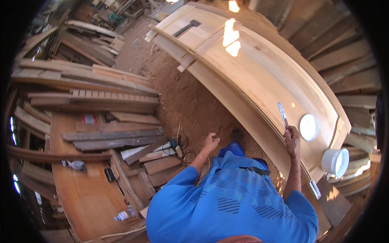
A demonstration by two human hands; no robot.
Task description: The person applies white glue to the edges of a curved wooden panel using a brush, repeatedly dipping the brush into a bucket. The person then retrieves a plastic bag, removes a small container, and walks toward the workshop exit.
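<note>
The right hand (292, 139) has its fingers wrapped around a metal scraper (282, 114), whose blade points up and away over the long wooden panel (259, 60); whether the steel touches the wood cannot be told. The left hand (210, 142), fingers loosely curled and holding nothing, hangs well clear of the panel's near edge. If the blade were dropped or tipped onto a corner, it could well score the pale surface. The white bucket (335, 162) seems most at risk, sitting by the panel's right end, where a backward swing of the elbow might knock it over. The white round lid (308, 127) lies just beside the right hand, so a careless wrist could push it along. A second bladed tool (315, 189) sticks out at the panel's near corner, and a brushing sleeve could send it down. Counted up, there are two hands, one panel, two bladed tools, one lid, one bucket, one hammer (187, 27) at the panel's far end, and one plastic bottle (125, 214) on the left; the stacked planks (101, 97) overlap too much to count.
</note>
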